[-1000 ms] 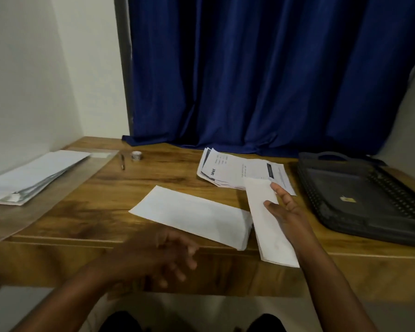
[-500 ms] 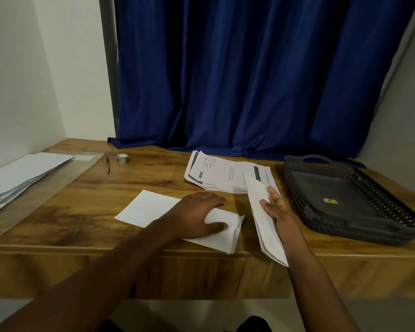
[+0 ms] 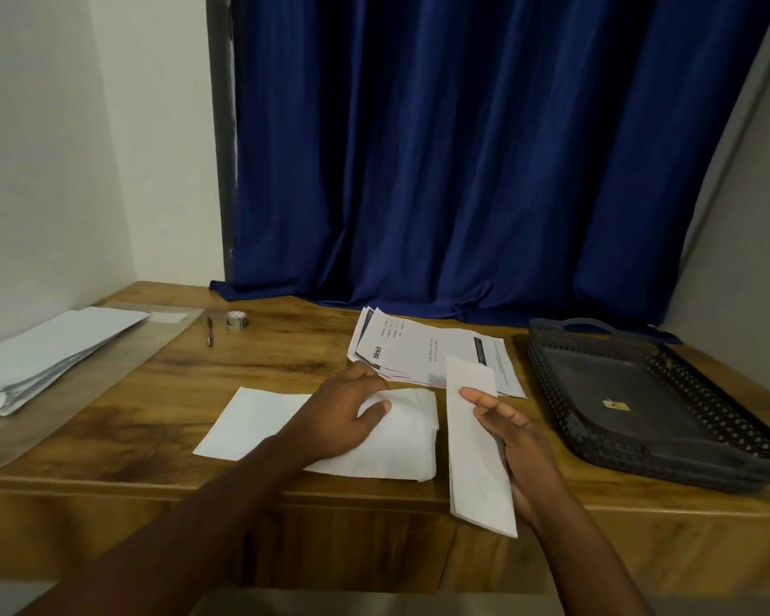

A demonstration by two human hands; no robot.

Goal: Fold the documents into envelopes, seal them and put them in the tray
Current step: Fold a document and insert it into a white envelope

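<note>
Head view: white envelope (image 3: 259, 424) is laid flat on the wooden desk (image 3: 121, 420) near its front edge, pressed down at its right end by the left hand (image 3: 343, 415), fingers curled over the paper. Folded document (image 3: 474, 442) is held by the right hand (image 3: 514, 442), fingers mostly straight, over the desk edge just right of the envelope. Printed documents (image 3: 419, 344) are stacked behind, dark tray (image 3: 641, 446) at right.
</note>
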